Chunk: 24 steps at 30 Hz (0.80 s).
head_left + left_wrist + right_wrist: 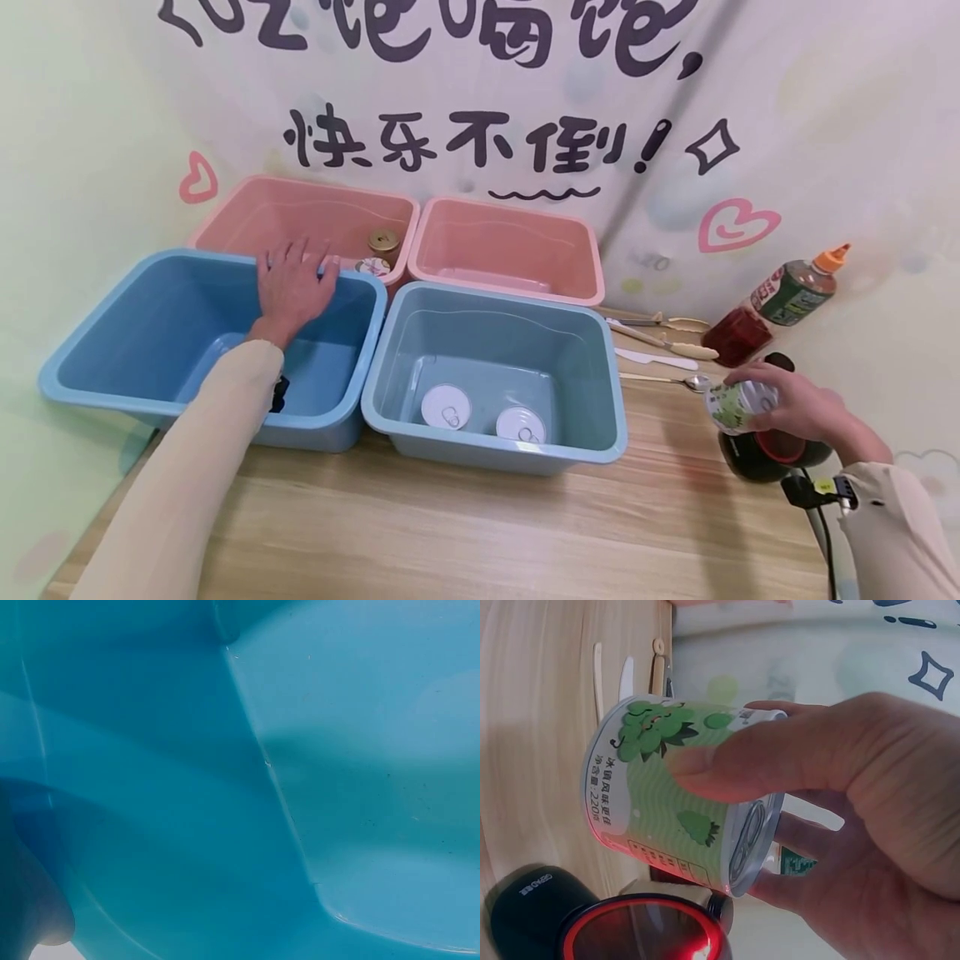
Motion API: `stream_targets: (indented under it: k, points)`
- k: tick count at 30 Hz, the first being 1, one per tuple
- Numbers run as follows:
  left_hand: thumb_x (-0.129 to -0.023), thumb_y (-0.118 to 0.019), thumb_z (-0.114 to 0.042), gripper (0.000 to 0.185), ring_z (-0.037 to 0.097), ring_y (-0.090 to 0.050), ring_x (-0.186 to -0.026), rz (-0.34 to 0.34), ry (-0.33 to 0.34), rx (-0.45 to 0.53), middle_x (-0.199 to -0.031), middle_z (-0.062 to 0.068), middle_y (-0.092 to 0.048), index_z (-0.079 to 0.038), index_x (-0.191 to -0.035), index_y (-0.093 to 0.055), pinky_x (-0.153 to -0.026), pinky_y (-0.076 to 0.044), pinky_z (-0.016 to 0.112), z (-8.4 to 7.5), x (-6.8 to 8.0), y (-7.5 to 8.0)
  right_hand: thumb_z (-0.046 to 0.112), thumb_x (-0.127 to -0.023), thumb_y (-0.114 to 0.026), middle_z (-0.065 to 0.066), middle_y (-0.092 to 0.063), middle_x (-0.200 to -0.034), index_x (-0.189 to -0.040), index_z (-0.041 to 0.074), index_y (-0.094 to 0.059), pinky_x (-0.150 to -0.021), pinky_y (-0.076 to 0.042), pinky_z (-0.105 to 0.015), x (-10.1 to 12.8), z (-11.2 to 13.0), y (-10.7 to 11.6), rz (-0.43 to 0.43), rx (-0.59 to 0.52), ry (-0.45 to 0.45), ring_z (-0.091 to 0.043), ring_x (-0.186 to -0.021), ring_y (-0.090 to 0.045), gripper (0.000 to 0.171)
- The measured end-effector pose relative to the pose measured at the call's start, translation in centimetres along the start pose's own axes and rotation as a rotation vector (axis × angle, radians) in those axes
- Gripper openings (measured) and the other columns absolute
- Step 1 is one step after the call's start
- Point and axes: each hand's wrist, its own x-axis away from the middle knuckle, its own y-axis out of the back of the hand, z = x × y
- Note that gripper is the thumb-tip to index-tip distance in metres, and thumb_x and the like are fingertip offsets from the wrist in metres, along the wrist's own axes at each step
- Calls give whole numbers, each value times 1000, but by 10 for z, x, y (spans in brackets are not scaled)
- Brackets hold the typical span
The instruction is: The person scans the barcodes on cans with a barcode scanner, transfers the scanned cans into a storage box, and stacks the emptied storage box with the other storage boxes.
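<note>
My right hand (pixel 806 408) grips a small can (pixel 649 791) with a green and white label, tilted on its side at the right of the table. In the right wrist view the thumb presses its label, and the pull-tab end faces the palm. Close below the can is a black scanner-like device (pixel 525 907) with a red glowing ring. My left hand (pixel 294 287) lies over the far rim of the darker blue bin (pixel 90 350), its fingers extended. The left wrist view shows mostly blue plastic, with part of the hand (pixel 37 907) at the lower left.
Two white-lidded cans (pixel 446 407) stand in the lighter blue bin (pixel 495 454). Behind are two pink bins, the left one (pixel 300 196) with a gold-topped can (pixel 383 242). Tongs (pixel 693 350), a white knife (pixel 660 360), a spoon (pixel 697 383) and a sauce bottle (pixel 795 292) lie or stand right.
</note>
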Motion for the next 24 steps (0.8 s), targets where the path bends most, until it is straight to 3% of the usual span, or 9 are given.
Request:
stream_targets:
  k: [18,24]
  points:
    - [-105,-27,-49,62,44,-18,-151,-14,6,-1,-164,22,-25,-14,-155,-35,-120,-2,68,-1,-4,1,25,-74,-84,-32,-52,-132,-131,12,-59,-66,-38,-39,-3,-4,2,16,-2,-56,-41,-98,-56,63]
    - [-105,-26,-49,62,43,-14,-153,3,10,-3,-165,21,-22,-14,-156,-33,-120,-2,68,0,-2,1,13,-73,-85,-31,-55,-126,-127,5,-61,-68,-45,-35,-7,0,3,-15,-61,26,-39,-98,-56,60]
